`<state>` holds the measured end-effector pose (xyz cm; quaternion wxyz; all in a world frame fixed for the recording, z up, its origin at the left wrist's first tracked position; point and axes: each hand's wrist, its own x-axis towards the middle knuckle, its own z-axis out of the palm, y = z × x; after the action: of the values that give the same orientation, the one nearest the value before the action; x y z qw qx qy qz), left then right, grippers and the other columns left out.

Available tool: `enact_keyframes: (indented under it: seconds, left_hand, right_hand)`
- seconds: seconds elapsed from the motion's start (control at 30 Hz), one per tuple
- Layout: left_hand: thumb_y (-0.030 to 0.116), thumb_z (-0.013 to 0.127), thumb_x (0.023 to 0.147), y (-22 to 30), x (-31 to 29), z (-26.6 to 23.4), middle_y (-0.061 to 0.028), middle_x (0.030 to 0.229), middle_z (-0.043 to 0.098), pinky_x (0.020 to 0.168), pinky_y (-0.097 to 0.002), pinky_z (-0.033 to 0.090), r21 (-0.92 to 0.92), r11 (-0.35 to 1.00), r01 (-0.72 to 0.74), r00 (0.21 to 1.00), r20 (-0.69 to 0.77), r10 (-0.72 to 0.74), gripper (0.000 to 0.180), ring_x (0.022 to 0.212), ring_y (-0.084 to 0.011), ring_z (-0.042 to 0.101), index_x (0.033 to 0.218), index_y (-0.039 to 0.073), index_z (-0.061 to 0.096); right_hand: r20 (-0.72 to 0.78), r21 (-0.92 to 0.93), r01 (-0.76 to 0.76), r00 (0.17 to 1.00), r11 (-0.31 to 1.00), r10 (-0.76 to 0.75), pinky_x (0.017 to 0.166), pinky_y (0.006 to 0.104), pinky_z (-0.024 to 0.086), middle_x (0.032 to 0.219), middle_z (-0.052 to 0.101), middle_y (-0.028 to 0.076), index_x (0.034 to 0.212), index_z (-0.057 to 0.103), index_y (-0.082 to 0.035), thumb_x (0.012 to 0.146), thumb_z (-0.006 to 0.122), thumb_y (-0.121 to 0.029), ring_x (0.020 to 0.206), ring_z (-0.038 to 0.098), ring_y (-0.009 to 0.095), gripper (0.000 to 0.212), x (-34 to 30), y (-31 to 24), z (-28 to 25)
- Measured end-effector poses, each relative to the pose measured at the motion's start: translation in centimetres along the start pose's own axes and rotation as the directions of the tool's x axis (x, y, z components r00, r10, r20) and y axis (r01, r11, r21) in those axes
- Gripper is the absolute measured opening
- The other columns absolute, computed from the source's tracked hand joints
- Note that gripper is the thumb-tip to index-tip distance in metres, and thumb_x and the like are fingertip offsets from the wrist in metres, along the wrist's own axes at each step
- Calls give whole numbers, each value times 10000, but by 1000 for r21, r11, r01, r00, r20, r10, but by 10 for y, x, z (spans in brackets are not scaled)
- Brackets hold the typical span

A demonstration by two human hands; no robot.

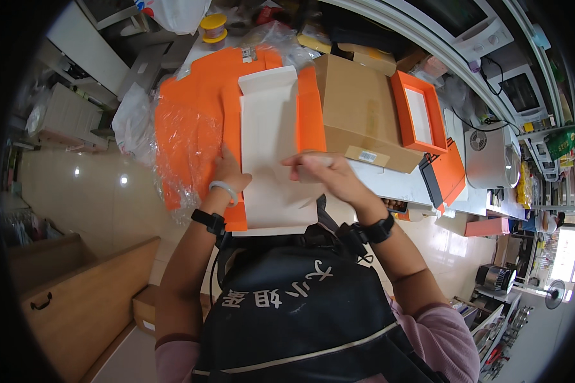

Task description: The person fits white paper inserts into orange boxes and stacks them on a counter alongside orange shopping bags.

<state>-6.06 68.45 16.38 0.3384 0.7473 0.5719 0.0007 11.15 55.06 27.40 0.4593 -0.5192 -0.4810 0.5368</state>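
In front of me lies a partly folded cardboard box (271,137), white inside and orange on its outer flaps. On its left orange flap, near the fold, rests my left hand (230,172), fingers stretched forward and thumb apart. My right hand (319,172) is over the box's right side with its fingers curled. Something pale shows in its fingers, but blur and the hand hide what it is. Under and left of the box are flat orange cardboard sheets (195,121), partly covered by clear plastic wrap (185,143).
A large brown carton (358,108) stands to the right of the box. Beside it are an orange tray-shaped box (421,115) and an orange piece with black edges (447,172). Yellow-lidded tubs (213,29) sit at the far left, and a white appliance (492,156) at the right.
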Motion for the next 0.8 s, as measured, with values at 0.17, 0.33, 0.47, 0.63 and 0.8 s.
enact_keyframes:
  seconds: [0.17, 0.33, 0.47, 0.63, 0.8]
  left_hand:
    - [33, 493, 657, -62, 29, -25, -108, 757, 570, 563, -276, 463, -849, 490, 196, 920, 332, 208, 188, 649, -166, 569, 805, -64, 556]
    - [75, 433, 693, -24, -39, -95, -100, 816, 567, 616, -288, 473, -939, 80, 335, 920, 344, 185, 290, 704, -165, 563, 924, -66, 536]
    - [57, 422, 694, -18, -70, -97, -119, 960, 563, 763, -278, 457, -984, 56, 168, 962, 176, 207, 463, 861, -185, 559, 1137, -66, 479]
    - [43, 423, 697, 31, -112, -118, -139, 1054, 537, 819, -301, 446, -992, 127, -7, 949, 34, 312, 533, 940, -202, 545, 1217, -69, 402]
    - [65, 457, 735, 41, -135, -140, -145, 1093, 515, 837, -326, 436, -981, 187, -56, 868, 44, 494, 574, 972, -197, 528, 1275, -72, 321]
  right_hand:
    - [-416, 134, 129, 907, 983, -63, 753, 320, 472, 844, 648, 135, 975, 594, 45, 907, 514, -244, 804, 623, 201, 307, -37, 10, -49]
    - [-717, -56, 102, 688, 993, -112, 693, 268, 498, 816, 660, 113, 954, 634, 45, 796, 645, -21, 758, 630, 165, 172, -65, 30, -84]
    - [-453, -479, -397, 876, 783, 167, 732, 284, 503, 870, 666, 115, 983, 631, 47, 721, 735, -155, 814, 639, 199, 347, -66, 13, -81]
    - [-471, -486, -359, 876, 797, 107, 829, 355, 476, 1080, 581, 214, 1220, 434, 70, 692, 754, -345, 985, 589, 270, 744, -27, 30, -39]
    - [-482, -221, -429, 829, 876, 284, 764, 342, 499, 1050, 601, 166, 1179, 473, 50, 759, 711, -255, 921, 603, 237, 571, -2, 86, -77]
